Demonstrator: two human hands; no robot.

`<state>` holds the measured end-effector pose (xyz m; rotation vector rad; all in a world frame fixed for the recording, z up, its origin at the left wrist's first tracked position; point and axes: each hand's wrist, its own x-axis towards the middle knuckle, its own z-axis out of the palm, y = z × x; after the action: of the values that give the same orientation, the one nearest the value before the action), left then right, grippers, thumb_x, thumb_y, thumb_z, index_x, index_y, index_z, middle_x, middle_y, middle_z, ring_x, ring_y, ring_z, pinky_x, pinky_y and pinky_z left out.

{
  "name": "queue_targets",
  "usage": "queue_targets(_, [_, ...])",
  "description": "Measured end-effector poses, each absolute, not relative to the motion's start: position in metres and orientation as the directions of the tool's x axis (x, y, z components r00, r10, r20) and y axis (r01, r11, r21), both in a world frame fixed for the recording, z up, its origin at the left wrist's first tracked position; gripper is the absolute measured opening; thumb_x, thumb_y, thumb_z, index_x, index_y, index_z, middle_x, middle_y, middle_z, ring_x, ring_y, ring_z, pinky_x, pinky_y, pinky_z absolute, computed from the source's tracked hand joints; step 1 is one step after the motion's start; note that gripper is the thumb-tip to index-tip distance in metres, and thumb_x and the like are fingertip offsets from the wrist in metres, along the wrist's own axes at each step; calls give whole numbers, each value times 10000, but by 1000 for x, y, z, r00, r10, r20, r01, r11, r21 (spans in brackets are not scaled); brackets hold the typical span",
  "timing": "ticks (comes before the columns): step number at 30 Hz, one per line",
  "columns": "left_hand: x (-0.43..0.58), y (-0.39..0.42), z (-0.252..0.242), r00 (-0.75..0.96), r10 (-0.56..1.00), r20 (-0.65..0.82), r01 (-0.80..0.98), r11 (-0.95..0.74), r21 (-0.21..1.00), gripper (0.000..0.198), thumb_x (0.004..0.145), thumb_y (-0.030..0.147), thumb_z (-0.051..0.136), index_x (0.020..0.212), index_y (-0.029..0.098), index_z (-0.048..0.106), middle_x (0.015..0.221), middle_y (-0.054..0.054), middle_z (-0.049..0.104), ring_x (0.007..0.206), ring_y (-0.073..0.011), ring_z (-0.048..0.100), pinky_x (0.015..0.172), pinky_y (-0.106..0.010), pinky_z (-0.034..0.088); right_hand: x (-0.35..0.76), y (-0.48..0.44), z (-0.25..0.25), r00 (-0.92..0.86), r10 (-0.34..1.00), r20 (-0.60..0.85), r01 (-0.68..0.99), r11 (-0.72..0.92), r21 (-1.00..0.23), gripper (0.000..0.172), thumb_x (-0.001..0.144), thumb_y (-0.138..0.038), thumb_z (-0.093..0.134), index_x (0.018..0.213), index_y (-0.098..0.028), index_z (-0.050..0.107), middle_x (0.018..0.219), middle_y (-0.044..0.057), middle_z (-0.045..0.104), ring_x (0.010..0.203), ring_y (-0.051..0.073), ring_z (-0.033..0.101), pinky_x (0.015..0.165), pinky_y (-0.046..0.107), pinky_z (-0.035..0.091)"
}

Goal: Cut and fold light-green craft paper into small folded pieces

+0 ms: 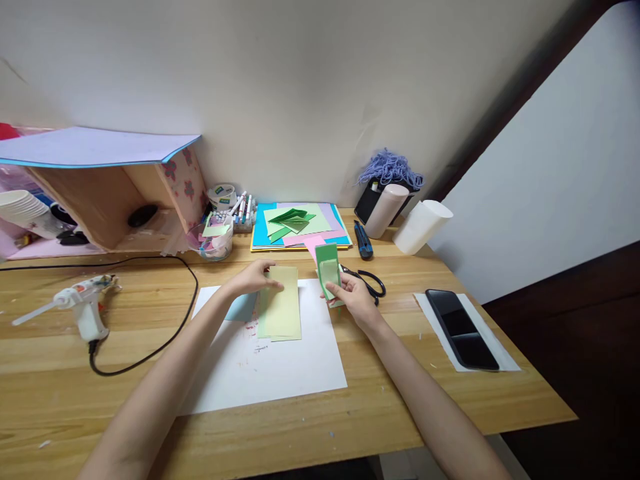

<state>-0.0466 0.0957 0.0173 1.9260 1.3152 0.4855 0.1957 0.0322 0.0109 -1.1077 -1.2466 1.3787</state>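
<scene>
Green papers [327, 254]: right fingers [336, 291] pinching | yellow sheets [283, 310]: left fingers [273, 284] pinching | long axes forward

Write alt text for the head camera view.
A person's left hand holds pale yellow paper over a white sheet, while the right hand holds green paper pieces. On the wooden table, a glue gun lies at left and a phone at right.

Head-worn view; forward and down
</scene>
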Motion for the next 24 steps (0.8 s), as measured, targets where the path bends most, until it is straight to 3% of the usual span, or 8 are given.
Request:
queue_targets(3, [-43,95,13,415,908,-47,526,-198,828,442,578,429,673,916,157,591,967,-57,621,881,-209,565,770,-315,442,191,30,10,-184,982,-36,-70,-49,-996,333,643,-447,674,771,-145,614,657,33,656,610,169,649,493,234,509])
queue_targets(5, [-50,94,11,303,953,27,525,-190,829,486,609,436,656,991,154,555,1053,-82,592,921,-201,561,782,-305,445,191,30,9,-174,984,-39,-68,-52,-996,331,641,-445,675,771,-146,614,665,36,660,617,171,652,490,230,506])
queue_targets(8, [-77,91,10,146,983,107,711,-179,680,415,683,442,587,989,165,546,1054,-94,585,978,-215,539,824,-321,423,191,30,8,-162,985,-53,-55,-63,-997,352,645,-456,669,789,-139,615,653,44,663,593,165,647,487,230,502])
queue_targets(10, [-99,88,11,75,996,43,841,-87,534,421,631,438,629,934,156,554,1022,-111,592,970,-247,539,807,-335,418,191,30,9,-157,986,-61,-42,-68,-997,354,653,-454,666,797,-135,613,639,47,662,573,158,639,482,225,496])
queue_targets(12, [-115,84,10,63,995,-73,877,-20,480,442,566,438,671,879,150,552,929,-102,609,886,-247,563,737,-315,432,191,29,9,-149,987,-53,-38,-60,-997,346,666,-448,660,807,-135,613,645,49,664,562,148,630,479,217,490])
queue_targets(15, [-125,79,5,143,981,-133,835,-47,549,384,578,440,651,829,166,553,796,-44,606,749,-196,568,642,-268,422,189,28,8,-109,994,-23,-48,-28,-998,353,680,-453,650,836,-137,618,673,54,669,562,143,623,480,219,490])
queue_targets(20, [-125,76,-3,200,979,-44,789,-134,600,318,609,467,625,693,177,526,658,12,537,630,-145,494,560,-232,361,193,32,4,-41,999,8,-42,6,-999,391,651,-471,670,856,-141,630,668,57,674,567,161,625,484,240,499])
queue_targets(24, [-128,77,-2,189,982,-23,685,-115,719,329,650,481,600,687,161,534,624,15,531,586,-121,466,522,-211,344,197,34,5,-15,1000,13,-20,13,-1000,394,635,-470,683,828,-131,628,635,49,674,483,129,587,469,228,483])
